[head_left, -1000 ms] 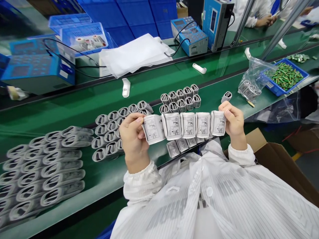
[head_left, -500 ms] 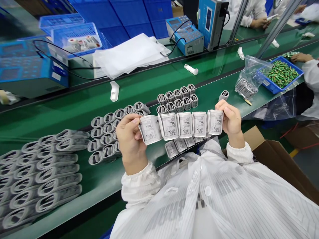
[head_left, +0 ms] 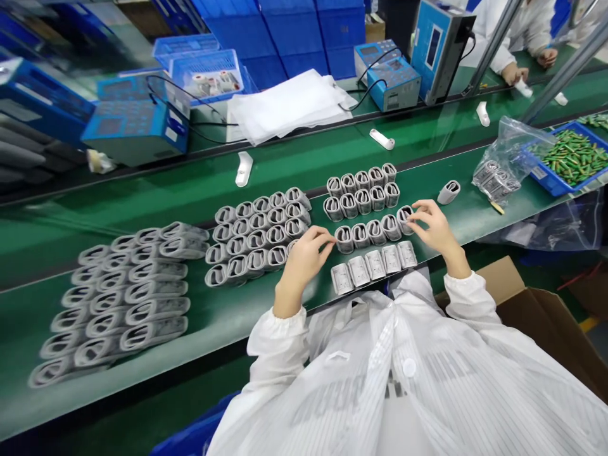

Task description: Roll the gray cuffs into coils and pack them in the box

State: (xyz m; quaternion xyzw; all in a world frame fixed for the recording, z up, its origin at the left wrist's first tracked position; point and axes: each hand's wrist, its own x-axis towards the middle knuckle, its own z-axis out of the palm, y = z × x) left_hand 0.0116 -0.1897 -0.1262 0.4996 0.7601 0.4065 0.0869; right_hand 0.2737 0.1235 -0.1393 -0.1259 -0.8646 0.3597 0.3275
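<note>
A short row of rolled grey cuffs [head_left: 375,232] stands on the green bench with the coiled ends facing up. My left hand [head_left: 303,256] has its thumb and fingertips closed at the row's left-end cuff. At the opposite end, my right hand [head_left: 434,231] pinches the last cuff [head_left: 405,218] between thumb and fingers. Nearer my body lies another row of cuffs [head_left: 373,263], their printed drawings facing up. Two more rows of upright cuffs [head_left: 362,201] stand just behind. One single cuff [head_left: 448,191] sits apart, beyond my right hand.
Left of my hands stand a block of rolled cuffs [head_left: 256,239] and a larger group [head_left: 114,297]. A clear bag of cuffs [head_left: 498,177] and a blue tray of green parts [head_left: 574,155] are at right. White plastic parts [head_left: 244,169] lie on the green belt. Co-workers' hands [head_left: 515,74] show far right.
The row of cuffs, held up between both hands with drawings showing, is now down on the bench, coils upward. My hands have lowered and the view has shifted left.
</note>
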